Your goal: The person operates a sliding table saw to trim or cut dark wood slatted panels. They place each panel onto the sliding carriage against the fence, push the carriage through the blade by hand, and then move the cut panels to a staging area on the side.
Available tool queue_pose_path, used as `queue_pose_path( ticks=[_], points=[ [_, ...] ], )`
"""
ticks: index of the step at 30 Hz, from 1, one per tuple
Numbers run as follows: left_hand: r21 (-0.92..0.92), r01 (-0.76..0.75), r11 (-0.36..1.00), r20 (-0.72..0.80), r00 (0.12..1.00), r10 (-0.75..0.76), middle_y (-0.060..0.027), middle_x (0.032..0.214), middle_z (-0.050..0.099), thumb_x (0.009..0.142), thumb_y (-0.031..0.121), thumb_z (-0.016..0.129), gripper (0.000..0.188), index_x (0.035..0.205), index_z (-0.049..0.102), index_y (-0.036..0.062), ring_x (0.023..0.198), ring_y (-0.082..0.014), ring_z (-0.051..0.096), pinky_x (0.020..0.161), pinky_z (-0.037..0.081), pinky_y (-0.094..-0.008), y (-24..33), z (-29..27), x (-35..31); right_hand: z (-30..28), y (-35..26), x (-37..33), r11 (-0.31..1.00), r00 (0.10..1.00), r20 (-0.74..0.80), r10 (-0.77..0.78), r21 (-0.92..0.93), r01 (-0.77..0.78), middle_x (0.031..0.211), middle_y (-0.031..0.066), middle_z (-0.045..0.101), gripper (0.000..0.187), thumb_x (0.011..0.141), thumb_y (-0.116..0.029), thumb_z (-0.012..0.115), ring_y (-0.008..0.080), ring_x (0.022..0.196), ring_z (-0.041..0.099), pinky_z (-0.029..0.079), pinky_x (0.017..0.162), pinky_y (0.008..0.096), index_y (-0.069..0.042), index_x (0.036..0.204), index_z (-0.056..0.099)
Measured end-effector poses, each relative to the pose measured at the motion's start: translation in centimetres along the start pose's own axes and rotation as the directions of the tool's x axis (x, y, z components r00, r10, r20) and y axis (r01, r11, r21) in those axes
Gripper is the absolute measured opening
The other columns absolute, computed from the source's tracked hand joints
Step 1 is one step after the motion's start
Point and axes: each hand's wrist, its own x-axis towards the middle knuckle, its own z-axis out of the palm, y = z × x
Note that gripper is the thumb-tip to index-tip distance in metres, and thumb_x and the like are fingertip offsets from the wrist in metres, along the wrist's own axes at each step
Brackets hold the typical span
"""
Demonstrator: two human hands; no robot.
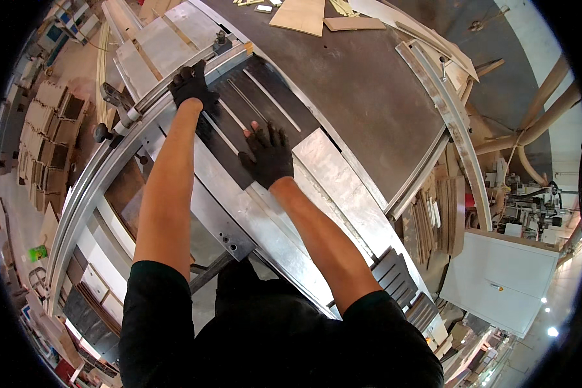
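Observation:
A dark board (263, 107) with several long pale slots lies on the metal table of a panel saw. On its far left corner, against the curved-looking metal fence (231, 63), rests my left hand (194, 85) in a black glove. Its fingers are apart and reach over the fence edge; the palm side is hidden. My right hand (268, 155), gloved in black with a couple of bare fingertips, lies flat and spread on the near part of the board. Neither hand is closed round anything.
Slotted dark pieces (396, 278) lie on the table at lower right. Black clamp knobs (102, 132) stick out left of the fence. Wood offcuts (297, 16) sit on the far brown tabletop (368, 97). Stacked boards (48, 145) stand at left, a white cabinet (498, 278) at right.

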Motion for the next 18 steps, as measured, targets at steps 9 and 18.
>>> queue_pose_path(
  ticks=[9, 18],
  points=[
    [-0.036, 0.003, 0.999, 0.051, 0.999, -0.001, -0.0093, 0.145, 0.036, 0.068, 0.045, 0.08, 0.096, 0.149, 0.029, 0.0323, 0.132, -0.0321, 0.036, 0.105, 0.029, -0.0516, 0.0, 0.0, 0.0, 0.0, -0.3, 0.5, 0.999, 0.999, 0.026, 0.028, -0.016, -0.028, 0.152, 0.009, 0.038, 0.057, 0.092, -0.047, 0.051, 0.0363, 0.143, 0.026, 0.017, 0.117, 0.0524, -0.015, 0.139, 0.051],
    [-0.049, 0.009, 0.999, 0.097, 0.995, -0.004, -0.011, 0.15, 0.031, 0.068, 0.045, 0.08, 0.099, 0.15, 0.025, 0.0334, 0.138, -0.0339, 0.029, 0.109, 0.024, -0.0535, 0.1, 0.1, 0.5, 0.1, 0.0, 0.2, 1.0, 1.0, -0.002, 0.014, 0.027, -0.014, 0.154, 0.0081, 0.032, 0.057, 0.091, -0.045, 0.056, 0.0361, 0.144, 0.022, 0.015, 0.118, 0.0517, -0.015, 0.139, 0.049]
  ],
)
